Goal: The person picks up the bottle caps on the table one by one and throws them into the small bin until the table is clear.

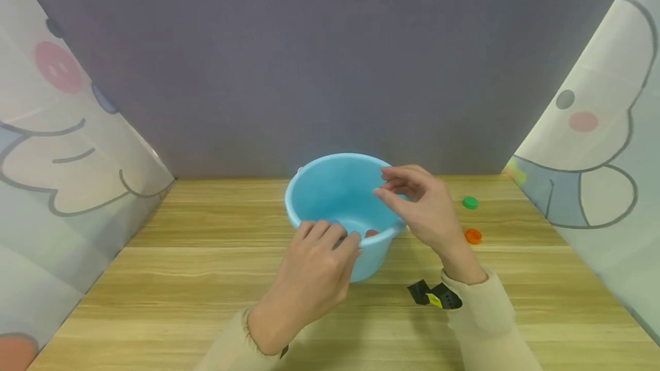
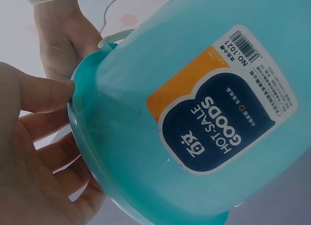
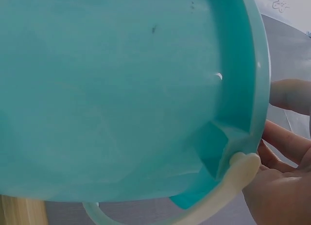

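Note:
A light blue plastic bucket [image 1: 371,253] stands upright on the wooden table. My left hand [image 1: 314,265] grips its near rim, fingers over the edge and thumb outside, as the left wrist view shows beside the label [image 2: 218,103]. Over the right rim is my right hand [image 1: 425,205], its fingers bent loosely and thumb apart, with nothing seen between them. The right wrist view has these fingers beside the rim, near the pale handle [image 3: 238,176]. Inside the bucket lie a reddish-brown piece [image 1: 371,233] and a bit of something blue [image 1: 334,223], partly hidden.
On the table [image 1: 206,256] to the right lie a green bottle cap [image 1: 470,202] and an orange bottle cap [image 1: 473,236]. A grey panel [image 1: 330,62] rises at the back. Cartoon-printed sheets [image 1: 588,147] flank both sides.

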`<state>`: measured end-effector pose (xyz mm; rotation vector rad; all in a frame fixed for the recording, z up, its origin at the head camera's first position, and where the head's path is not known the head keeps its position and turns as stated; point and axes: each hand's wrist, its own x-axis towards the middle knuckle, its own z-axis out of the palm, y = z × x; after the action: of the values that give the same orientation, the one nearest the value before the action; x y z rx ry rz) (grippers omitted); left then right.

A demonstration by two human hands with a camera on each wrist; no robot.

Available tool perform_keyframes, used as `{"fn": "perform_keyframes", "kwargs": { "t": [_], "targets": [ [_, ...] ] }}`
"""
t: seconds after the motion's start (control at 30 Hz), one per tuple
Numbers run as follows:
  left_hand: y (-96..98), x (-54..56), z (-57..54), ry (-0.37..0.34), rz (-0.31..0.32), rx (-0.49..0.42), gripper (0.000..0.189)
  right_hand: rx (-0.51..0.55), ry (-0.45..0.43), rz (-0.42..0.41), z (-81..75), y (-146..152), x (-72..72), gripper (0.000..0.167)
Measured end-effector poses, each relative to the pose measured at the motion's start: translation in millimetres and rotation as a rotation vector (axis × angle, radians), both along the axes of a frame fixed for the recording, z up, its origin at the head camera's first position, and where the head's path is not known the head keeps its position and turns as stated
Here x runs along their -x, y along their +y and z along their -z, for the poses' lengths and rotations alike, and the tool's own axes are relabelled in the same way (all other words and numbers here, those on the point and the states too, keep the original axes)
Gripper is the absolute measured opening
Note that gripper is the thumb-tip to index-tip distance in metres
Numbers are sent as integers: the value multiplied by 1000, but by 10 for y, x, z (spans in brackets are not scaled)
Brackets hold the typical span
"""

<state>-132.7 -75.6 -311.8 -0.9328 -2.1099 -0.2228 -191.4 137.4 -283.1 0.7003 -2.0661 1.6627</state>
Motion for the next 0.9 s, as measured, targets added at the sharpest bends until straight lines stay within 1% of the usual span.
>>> {"fn": "perform_keyframes", "kwargs": {
  "t": [0.2,0.47,0.73,0.9],
  "targets": [
    [11,1,-5,-7,5,0,11,5,1,15,-3,38,-2,33],
    [4,-4,0,-15,4,-6,12,25,26,29,-15,80,12,34],
    [8,-8,9,13,0,0,12,-5,21,35,7,105,28,33],
    [5,-12,1,-3,-8,7,10,-30,30,44,0,157,39,32]
  ]
}}
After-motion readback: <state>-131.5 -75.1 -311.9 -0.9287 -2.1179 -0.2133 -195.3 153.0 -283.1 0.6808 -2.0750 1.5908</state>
